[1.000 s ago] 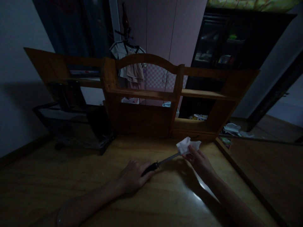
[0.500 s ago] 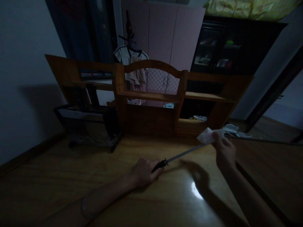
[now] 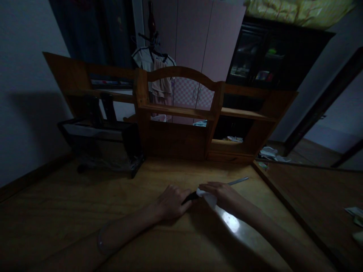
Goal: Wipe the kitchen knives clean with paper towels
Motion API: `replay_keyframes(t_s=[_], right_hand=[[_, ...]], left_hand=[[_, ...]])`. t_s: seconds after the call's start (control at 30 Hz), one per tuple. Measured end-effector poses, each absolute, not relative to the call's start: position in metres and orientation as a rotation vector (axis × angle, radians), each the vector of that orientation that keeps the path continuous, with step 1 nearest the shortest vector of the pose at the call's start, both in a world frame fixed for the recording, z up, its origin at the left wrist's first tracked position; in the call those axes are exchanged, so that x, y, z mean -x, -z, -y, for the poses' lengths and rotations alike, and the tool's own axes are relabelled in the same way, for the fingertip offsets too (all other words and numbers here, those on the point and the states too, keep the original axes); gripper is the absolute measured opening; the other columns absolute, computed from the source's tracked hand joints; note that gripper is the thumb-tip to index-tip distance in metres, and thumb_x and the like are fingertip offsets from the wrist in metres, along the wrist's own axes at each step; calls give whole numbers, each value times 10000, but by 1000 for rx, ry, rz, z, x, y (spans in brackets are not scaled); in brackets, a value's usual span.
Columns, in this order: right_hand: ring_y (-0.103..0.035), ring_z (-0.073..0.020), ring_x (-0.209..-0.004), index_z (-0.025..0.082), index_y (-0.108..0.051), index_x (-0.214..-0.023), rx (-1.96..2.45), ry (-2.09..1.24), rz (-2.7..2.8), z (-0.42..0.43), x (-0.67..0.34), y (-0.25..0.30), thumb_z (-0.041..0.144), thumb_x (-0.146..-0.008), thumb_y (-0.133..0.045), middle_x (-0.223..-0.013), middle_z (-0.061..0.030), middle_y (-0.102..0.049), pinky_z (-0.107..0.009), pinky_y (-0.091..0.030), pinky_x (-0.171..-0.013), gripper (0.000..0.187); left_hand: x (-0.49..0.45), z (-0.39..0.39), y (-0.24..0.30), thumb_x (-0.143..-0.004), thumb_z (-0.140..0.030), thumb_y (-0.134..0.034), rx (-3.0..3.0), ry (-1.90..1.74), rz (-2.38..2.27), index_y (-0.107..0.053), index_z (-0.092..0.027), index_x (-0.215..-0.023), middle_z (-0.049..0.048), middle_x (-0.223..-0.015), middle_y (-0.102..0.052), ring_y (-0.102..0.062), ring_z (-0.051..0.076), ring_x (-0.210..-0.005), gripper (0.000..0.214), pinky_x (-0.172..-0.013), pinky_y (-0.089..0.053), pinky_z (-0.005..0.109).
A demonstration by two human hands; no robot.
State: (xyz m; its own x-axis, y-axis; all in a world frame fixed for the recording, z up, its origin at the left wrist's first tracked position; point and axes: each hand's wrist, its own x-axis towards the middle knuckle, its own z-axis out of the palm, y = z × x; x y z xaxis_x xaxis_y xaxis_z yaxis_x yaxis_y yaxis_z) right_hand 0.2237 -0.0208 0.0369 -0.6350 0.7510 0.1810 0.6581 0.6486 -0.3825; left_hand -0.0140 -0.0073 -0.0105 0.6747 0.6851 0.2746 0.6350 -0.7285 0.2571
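My left hand (image 3: 170, 202) rests on the wooden desk (image 3: 119, 211) and grips the black handle (image 3: 189, 197) of a long thin metal rod (image 3: 236, 181). The rod lies low, pointing away to the right. My right hand (image 3: 221, 193) is closed around the rod just past the handle, with a white tissue (image 3: 209, 198) wrapped under its fingers. Only the far end of the rod shows beyond my right hand.
A wooden shelf unit (image 3: 181, 113) stands at the back of the desk. A dark rack (image 3: 99, 132) sits at the back left. A lower wooden surface (image 3: 312, 192) adjoins on the right, with crumpled white paper (image 3: 268, 153). A dark cabinet (image 3: 266, 56) stands behind.
My right hand with the tissue slid out to the rod's far tip, then back down to the handle end. The rod has dropped lower toward the desk. My left hand kept its grip.
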Motion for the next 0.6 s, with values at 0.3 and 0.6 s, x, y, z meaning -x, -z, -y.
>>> replay_keyframes(t_s=[0.3, 0.6], right_hand=[[-578, -279, -1068, 228, -500, -1252, 1204, -312, 2440, 35, -225, -64, 424, -779, -696, -1193, -111, -613, -405, -449, -899, 548], [-572, -251, -1053, 225, -510, -1191, 1214, -182, 2427, 42, -208, -42, 254, -858, -566, -1100, -71, -637, -479, -297, -1063, 339]], left_hand=[[14, 6, 9, -897, -370, -485, -2725, -564, -1108, -622, -199, -1036, 56, -878, -703, -651, 257, -775, 259, -689, -422, 349], [13, 7, 10, -918, -461, -446, -2739, -544, -1164, -620, -227, -1066, 48, -893, -714, -662, 251, -775, 327, -676, -432, 329]])
